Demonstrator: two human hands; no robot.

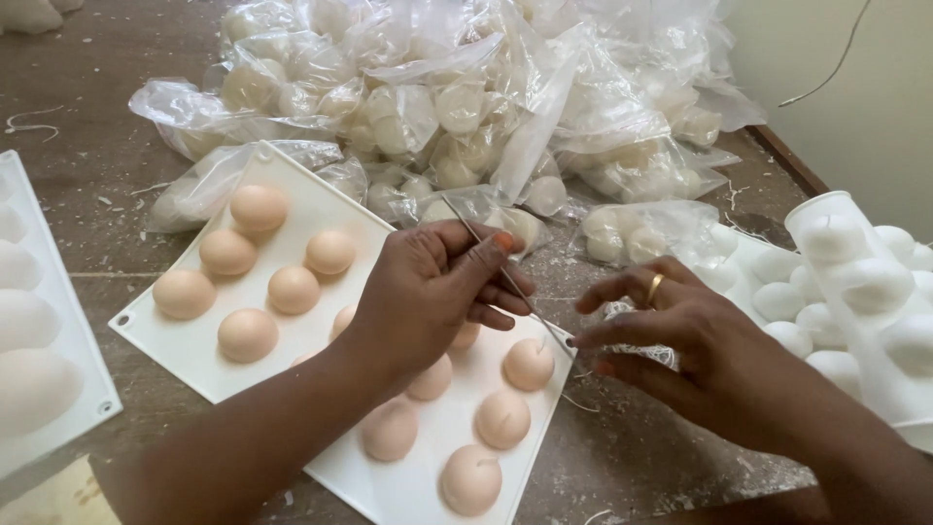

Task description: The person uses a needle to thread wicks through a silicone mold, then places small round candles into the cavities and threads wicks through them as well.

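Note:
My left hand (428, 292) pinches a thin metal needle (505, 277) that slants down to the right, above a white silicone mould (292, 209). The mould holds several peach-coloured dome-shaped candles (247, 333). My right hand (680, 335), with a gold ring on one finger, meets the needle's lower tip with thumb and fingertips, just beside a dome candle (528, 365) with a short wick. Both hands hover over the mould's right half.
A heap of clear plastic bags (457, 107) filled with pale dome candles lies at the back. White moulds sit at the left edge (39, 321) and the right (865, 292). The wooden table (97, 126) is strewn with wax crumbs and wick scraps.

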